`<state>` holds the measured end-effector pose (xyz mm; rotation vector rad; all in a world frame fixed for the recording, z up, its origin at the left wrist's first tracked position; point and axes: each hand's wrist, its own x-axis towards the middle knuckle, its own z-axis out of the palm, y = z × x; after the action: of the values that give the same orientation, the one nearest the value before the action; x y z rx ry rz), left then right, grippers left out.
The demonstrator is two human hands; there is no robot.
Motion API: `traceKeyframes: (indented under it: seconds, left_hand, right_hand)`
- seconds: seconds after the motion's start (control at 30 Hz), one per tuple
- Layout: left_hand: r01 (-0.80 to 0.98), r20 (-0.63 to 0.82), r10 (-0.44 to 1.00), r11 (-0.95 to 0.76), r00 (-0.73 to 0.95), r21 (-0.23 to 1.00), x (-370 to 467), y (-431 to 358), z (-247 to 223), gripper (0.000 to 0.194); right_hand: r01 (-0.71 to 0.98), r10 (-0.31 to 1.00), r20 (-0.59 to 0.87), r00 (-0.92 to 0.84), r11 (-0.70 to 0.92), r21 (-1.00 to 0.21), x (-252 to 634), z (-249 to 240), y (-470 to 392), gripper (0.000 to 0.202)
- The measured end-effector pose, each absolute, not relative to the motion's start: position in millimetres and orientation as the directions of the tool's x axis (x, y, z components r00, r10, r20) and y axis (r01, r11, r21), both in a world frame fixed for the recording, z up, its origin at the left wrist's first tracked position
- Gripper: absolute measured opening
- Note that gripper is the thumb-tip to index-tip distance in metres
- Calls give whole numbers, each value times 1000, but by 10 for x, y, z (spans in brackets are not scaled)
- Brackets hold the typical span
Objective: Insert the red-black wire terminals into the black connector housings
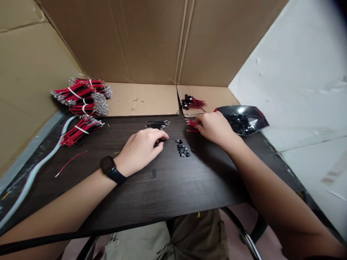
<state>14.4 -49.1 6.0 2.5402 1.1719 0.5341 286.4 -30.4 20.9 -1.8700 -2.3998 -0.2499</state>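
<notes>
My left hand [142,148], with a black watch on the wrist, has its fingers curled just in front of a small pile of black wires [158,124]; what they hold, if anything, is hidden. My right hand [213,126] is at a small pile of red wires [190,123], its fingertips pressed together at the wire ends; I cannot make out what is between them. Between the hands lies a cluster of small black connectors [182,148]. Behind them, a bunch of red wires with black connectors [193,102] rests on cardboard.
Tied bundles of red and black wires [81,95] are stacked at the back left, another bundle [81,130] before them. A single red wire [71,161] and a pale cable [40,168] lie left. A black tray [256,119] of connectors sits right. Cardboard walls [146,43] stand behind.
</notes>
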Motion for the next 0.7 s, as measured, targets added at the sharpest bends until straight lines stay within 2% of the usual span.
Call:
traceKeyframes:
  seconds: [0.23, 0.33, 0.43, 0.53, 0.6, 0.7]
  left_hand:
    - [753, 230, 807, -591, 544, 290, 138, -503, 92, 27]
    - [739, 241, 815, -580, 528, 342, 144, -493, 84, 26]
    - [615, 266, 847, -520, 460, 594, 164, -474, 111, 19]
    - [386, 265, 885, -414, 383, 825, 201, -471, 191, 18]
    - [273, 239, 903, -346, 356, 898, 226, -479, 246, 22]
    - [199, 162, 924, -241, 346, 950, 252, -491, 278, 25]
  right_hand:
    - [970, 955, 172, -242, 236, 57, 2856, 278, -339, 20]
    - [965, 945, 203, -256, 263, -11, 2877, 327, -363, 15]
    - [889, 916, 276, -290, 365, -276, 2873, 336, -400, 10]
    - [642, 878, 378, -292, 473, -603, 2757, 297, -470, 9]
    - [458, 893, 370, -257, 450, -767, 2620, 253, -530, 14]
    - [262, 924, 296, -241, 356, -897, 2413, 177, -608, 16]
